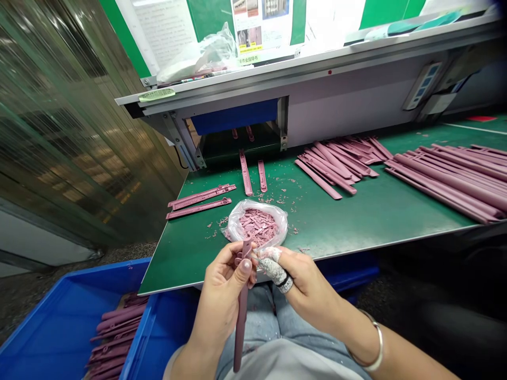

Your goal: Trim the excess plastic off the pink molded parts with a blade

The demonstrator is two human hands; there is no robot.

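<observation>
My left hand (224,287) is wrapped round a long pink plastic part (240,332), held upright with its holed end at the top. Close against that upper end, my right hand (301,274) is closed, with a speckled white wrap on a finger and thumb; whatever its fingertips pinch is too small to make out. Just beyond both hands sits a clear plastic bag (280,219), open and filled with pink scraps (257,224).
Two pink strips (200,203) lie left on the green table (325,224), two more behind the bag. Piles of pink parts (336,163) (455,179) lie right. A blue bin (51,338) with parts stands lower left. A metal-framed shelf (237,76) runs along the back.
</observation>
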